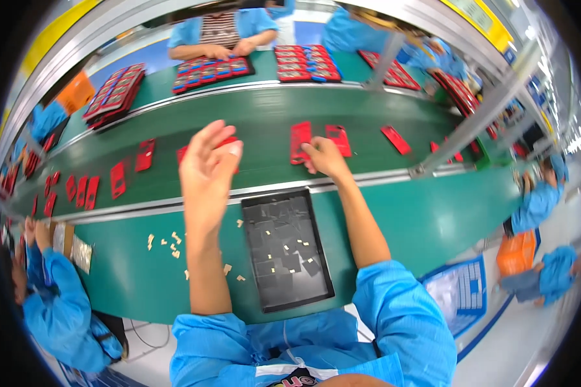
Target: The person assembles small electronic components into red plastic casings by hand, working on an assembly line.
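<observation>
My left hand (208,164) is raised over the near side of the green conveyor belt (265,109), fingers and thumb apart. Behind it, red pieces (231,143) show in part, mostly hidden by the hand. On the belt to the right, my right hand (326,157) pinches the right edge of a red phone case (299,137). Just beyond that hand lies another red phone case (337,137). Between my forearms, a black tray (246,248) on the green table holds dark, thin flat pieces and several small cream bits.
Small cream pieces (174,245) are scattered left of the tray. More red cases (117,179) lie along the belt. Across it, co-workers in blue sit by trays of red cases (307,63). A metal post (490,97) slants at right; a blue basket (474,293) stands below the table.
</observation>
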